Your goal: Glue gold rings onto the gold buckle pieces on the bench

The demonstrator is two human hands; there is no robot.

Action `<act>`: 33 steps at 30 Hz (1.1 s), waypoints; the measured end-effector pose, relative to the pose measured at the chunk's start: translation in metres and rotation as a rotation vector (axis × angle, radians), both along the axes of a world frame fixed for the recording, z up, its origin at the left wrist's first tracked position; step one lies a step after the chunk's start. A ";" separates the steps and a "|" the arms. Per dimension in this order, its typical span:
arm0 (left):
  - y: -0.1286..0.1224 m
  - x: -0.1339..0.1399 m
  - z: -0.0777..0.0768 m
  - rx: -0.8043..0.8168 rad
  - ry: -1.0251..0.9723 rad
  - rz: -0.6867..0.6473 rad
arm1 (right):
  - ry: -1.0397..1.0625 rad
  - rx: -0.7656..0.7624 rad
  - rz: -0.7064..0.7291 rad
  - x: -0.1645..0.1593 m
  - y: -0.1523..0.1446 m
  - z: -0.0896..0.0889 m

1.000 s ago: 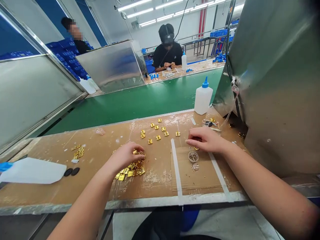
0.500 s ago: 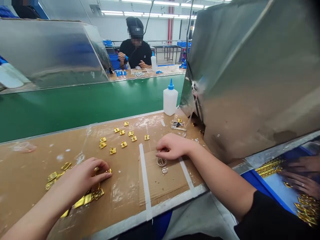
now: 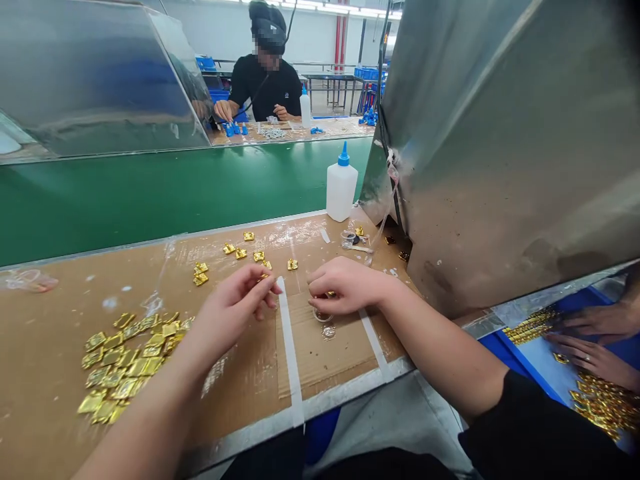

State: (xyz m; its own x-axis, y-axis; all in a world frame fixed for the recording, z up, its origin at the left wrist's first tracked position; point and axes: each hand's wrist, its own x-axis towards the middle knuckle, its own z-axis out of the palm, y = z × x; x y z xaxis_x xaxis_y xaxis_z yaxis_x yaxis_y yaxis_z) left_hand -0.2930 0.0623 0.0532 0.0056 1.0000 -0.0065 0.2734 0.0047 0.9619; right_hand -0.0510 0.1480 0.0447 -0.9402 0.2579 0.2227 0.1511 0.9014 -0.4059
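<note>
My left hand (image 3: 245, 297) is closed in a pinch near the white tape strip left of the cardboard pad (image 3: 305, 367). A glint of gold shows at its fingers, apparently a gold-coloured metal piece, mostly hidden. Curled over the pad's upper part, my right hand (image 3: 345, 287) has its fingers closed, with a bit of gold showing inside the curl. Just under these fingertips lies a small clear round dish (image 3: 323, 316), partly covered. Many flat gold pieces (image 3: 125, 360) are heaped left of my left forearm. Several gold pieces with raised knobs (image 3: 241, 254) stand spread out beyond my hands.
A white bottle with a blue nozzle (image 3: 342, 187) stands at the table's far edge, before a green surface (image 3: 175, 193). A large metal hood (image 3: 510, 153) rises at right. Another person's hands (image 3: 595, 347) work over a blue tray there. A co-worker (image 3: 265, 80) sits opposite.
My left hand has moved right and forward from the gold heap to beside the pad, uncovering the heap. My right hand stays over the dish; gold now shows in its curl.
</note>
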 end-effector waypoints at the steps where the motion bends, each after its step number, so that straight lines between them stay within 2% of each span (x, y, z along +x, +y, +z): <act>1: 0.008 0.013 -0.001 -0.014 -0.095 -0.024 | 0.001 0.009 -0.007 0.001 0.000 0.000; 5: 0.029 0.045 -0.017 -0.052 -0.269 -0.069 | -0.010 -0.052 -0.041 0.003 0.001 -0.001; 9: 0.030 0.047 -0.034 -0.127 -0.323 -0.098 | -0.036 -0.226 -0.056 0.002 0.003 -0.005; 11: 0.028 0.042 -0.040 -0.142 -0.278 -0.137 | 0.059 -0.314 -0.102 0.000 0.006 -0.010; 15: 0.028 0.034 -0.046 -0.104 -0.115 -0.186 | 0.448 -0.443 -0.320 -0.004 0.014 -0.020; 18: 0.029 0.033 -0.051 -0.086 -0.045 -0.200 | 0.614 -0.428 -0.466 -0.008 0.019 -0.025; 22: 0.029 0.034 -0.055 -0.092 -0.039 -0.208 | 0.606 -0.365 -0.536 -0.011 0.020 -0.028; 33: 0.029 0.038 -0.050 -0.038 0.035 -0.206 | 0.542 -0.300 -0.499 -0.014 0.020 -0.032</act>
